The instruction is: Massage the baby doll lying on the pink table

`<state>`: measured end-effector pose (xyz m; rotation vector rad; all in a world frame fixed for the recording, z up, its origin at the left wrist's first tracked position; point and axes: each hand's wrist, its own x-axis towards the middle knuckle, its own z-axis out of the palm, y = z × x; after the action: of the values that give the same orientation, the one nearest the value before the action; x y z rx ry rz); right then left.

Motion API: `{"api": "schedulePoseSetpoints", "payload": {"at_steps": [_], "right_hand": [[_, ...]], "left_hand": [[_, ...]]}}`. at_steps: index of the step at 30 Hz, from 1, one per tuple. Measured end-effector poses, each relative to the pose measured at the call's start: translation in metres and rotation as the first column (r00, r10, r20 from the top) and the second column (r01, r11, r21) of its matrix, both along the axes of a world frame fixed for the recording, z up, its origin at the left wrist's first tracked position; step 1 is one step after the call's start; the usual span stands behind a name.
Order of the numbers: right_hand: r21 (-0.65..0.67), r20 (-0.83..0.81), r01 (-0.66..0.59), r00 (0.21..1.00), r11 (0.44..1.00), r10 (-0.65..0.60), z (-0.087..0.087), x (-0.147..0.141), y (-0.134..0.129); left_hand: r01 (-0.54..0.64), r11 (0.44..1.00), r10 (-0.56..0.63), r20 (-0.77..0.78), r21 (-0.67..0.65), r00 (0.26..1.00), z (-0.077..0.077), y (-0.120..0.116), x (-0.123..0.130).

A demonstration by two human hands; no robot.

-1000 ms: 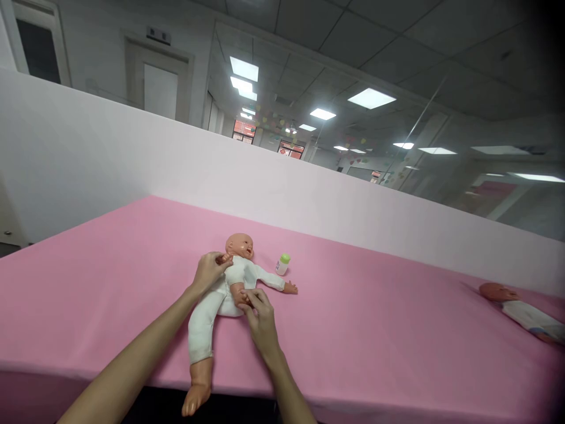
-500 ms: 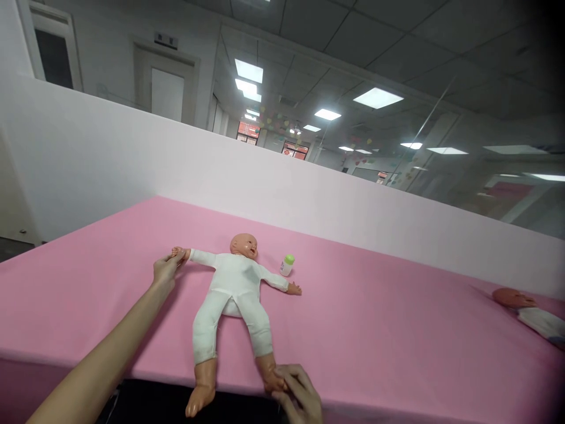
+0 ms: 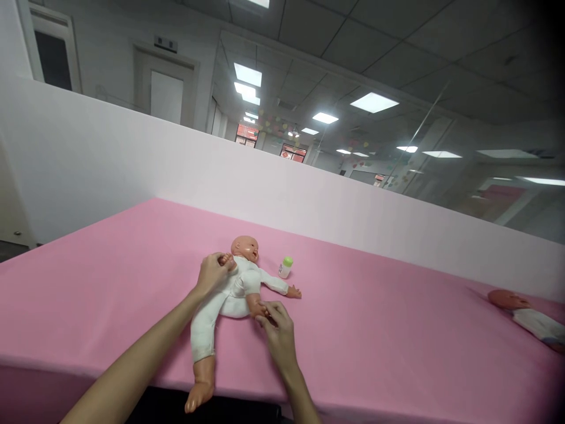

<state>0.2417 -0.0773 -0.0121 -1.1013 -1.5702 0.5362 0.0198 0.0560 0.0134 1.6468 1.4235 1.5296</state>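
Head view: doll (image 3: 233, 308) likely light, soft; best held by stiffer ends. Left hand (image 3: 212, 275) fingers gripping doll hand (image 3: 226, 258); right hand's (image 3: 278, 331), doll foot (image 3: 256, 307).

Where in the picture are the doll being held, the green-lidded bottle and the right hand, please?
Doll (image 3: 241, 285), head view: on its white clothing.
Green-lidded bottle (image 3: 285, 270), head view: on its side, below the lid.
Right hand (image 3: 279, 333), head view: on the back of the hand.
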Motion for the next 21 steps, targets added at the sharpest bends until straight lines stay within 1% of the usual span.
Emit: {"api": "schedulePoseSetpoints", "payload": {"at_steps": [3,5,8,10,11,12,13,15,16,17,18,19,20,21], "right_hand": [[0.011,0.001,-0.006,1.0,1.0,0.006,-0.004,-0.015,0.021],[0.016,-0.015,-0.009,1.0,1.0,0.009,-0.004,-0.019,0.026],[-0.004,-0.054,0.01,0.998,1.0,-0.01,0.005,-0.013,0.016],[-0.052,-0.078,0.016,0.997,0.999,-0.02,0.014,0.0,-0.002],[-0.084,-0.082,0.009,0.996,0.996,-0.016,0.017,0.008,-0.012],[-0.122,-0.072,-0.008,0.997,0.992,-0.001,0.018,0.017,-0.024],[-0.156,-0.055,-0.024,0.998,0.987,0.015,0.018,0.025,-0.036],[-0.213,-0.036,-0.05,0.998,0.976,0.043,0.01,0.04,-0.057],[-0.233,-0.032,-0.059,0.998,0.971,0.053,0.004,0.046,-0.066],[-0.253,-0.029,-0.066,0.998,0.965,0.06,-0.004,0.05,-0.073],[-0.268,-0.025,-0.07,0.998,0.961,0.066,-0.013,0.053,-0.079],[-0.278,-0.019,-0.072,0.997,0.958,0.069,-0.021,0.055,-0.084],[-0.282,-0.01,-0.069,0.998,0.957,0.069,-0.028,0.056,-0.086],[-0.277,0.001,-0.059,0.998,0.959,0.062,-0.034,0.056,-0.088]], "left_hand": [[0.008,0.999,-0.01,-0.073,-0.037,0.997,-0.009,0.003,0.008],[0.023,0.998,-0.026,-0.055,-0.055,0.998,-0.012,0.006,0.005],[0.039,0.997,-0.035,0.072,-0.06,0.997,-0.01,0.01,-0.014],[0.014,0.998,0.0,0.2,-0.067,0.98,-0.008,0.013,-0.034],[0.005,0.996,0.02,0.289,-0.084,0.957,-0.008,0.014,-0.046],[0.001,0.994,0.043,0.396,-0.111,0.917,-0.009,0.015,-0.058],[0.004,0.99,0.072,0.515,-0.144,0.854,-0.012,0.015,-0.069],[0.034,0.977,0.133,0.724,-0.211,0.677,-0.021,0.013,-0.088],[0.052,0.972,0.153,0.79,-0.228,0.593,-0.027,0.011,-0.095],[0.068,0.969,0.166,0.831,-0.237,0.531,-0.033,0.008,-0.1],[0.078,0.966,0.177,0.853,-0.245,0.492,-0.038,0.006,-0.103],[0.085,0.964,0.185,0.863,-0.253,0.47,-0.043,0.004,-0.105],[0.088,0.962,0.192,0.866,-0.26,0.461,-0.046,0.002,-0.105],[0.066,0.962,0.206,0.864,-0.265,0.459,-0.047,0.001,-0.103]]}}
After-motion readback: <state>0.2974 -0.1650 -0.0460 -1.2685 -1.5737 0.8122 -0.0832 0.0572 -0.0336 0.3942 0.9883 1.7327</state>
